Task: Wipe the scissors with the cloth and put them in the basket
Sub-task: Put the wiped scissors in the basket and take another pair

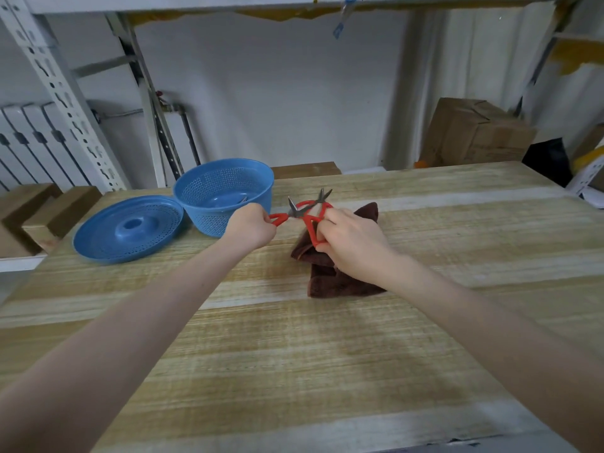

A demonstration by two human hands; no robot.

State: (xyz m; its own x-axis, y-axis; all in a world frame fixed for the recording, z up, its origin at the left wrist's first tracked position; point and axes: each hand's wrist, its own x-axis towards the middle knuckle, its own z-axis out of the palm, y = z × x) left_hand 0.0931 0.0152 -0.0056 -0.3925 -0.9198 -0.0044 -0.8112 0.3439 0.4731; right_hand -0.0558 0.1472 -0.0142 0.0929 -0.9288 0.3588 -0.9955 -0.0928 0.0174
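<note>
Fingers (263,220) of left hand (253,228) pinch the red handle loop of one pair of scissors (280,218), just right of the basket (209,220), blades pointing away from it. Right hand (349,243) is further right of the basket, fingers curled round the red handles of a second pair (312,225), over the brown cloth (327,279) on the worktop (294,354). Scissors likely light and stiff, with slick steel and sharp tips: hold by the plastic loops. Cloth soft, bunches easily. Metal glint inside basket, can't tell what. Blue lid (127,233) left of basket.
</note>
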